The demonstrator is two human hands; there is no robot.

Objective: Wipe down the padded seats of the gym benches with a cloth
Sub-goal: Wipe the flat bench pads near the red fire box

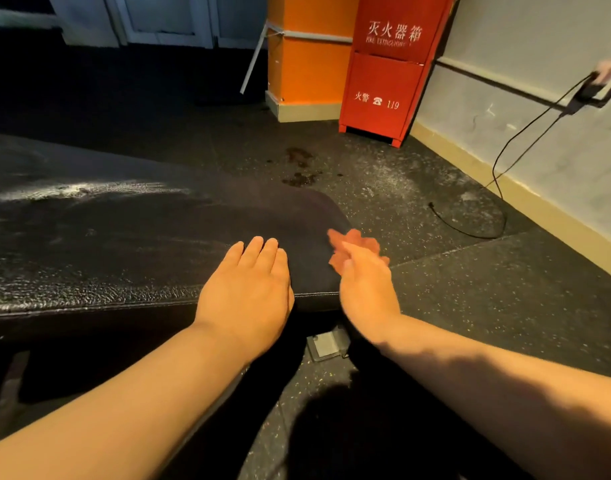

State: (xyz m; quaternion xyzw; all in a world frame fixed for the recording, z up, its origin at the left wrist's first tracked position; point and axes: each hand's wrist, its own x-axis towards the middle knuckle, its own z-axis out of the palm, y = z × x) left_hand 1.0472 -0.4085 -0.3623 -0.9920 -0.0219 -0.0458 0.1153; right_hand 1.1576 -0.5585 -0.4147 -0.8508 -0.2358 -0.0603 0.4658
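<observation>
Easily lost over the edge here: cloth bunched small, right at the rounded right corner of the pad, partly past its rim and above the floor. Could sweep off the vinyl and wipe only air if carried further right. Might also drop from a loose hold. Blurred, so hard to judge how firm that hold is.

Held in the right hand, thumb and fingers closed on the cloth, most of the fabric poking out beyond the fingertips. So little cloth under the palm that bare skin rather than fabric may meet the pad. Worth re-bunching for a wider contact patch.

Left hand flat on the near edge of the pad, fingers straight and together, gripping nothing, just beside the right hand. Risk of crossing paths if the wipe comes back leftward; also of leaving a print on the surface.

Whitish streaks across the pad's left part, well away from the cloth; dust, damp or glare, cannot tell. Easy to miss that stretch if work stays at this corner. Judged far from finished on this bench.

Below the corner, the foot of the bench. A loose cable on the floor further right, a trip hazard when stepping round to another bench. Dark stains on the floor beyond the pad, possibly slippery.
</observation>
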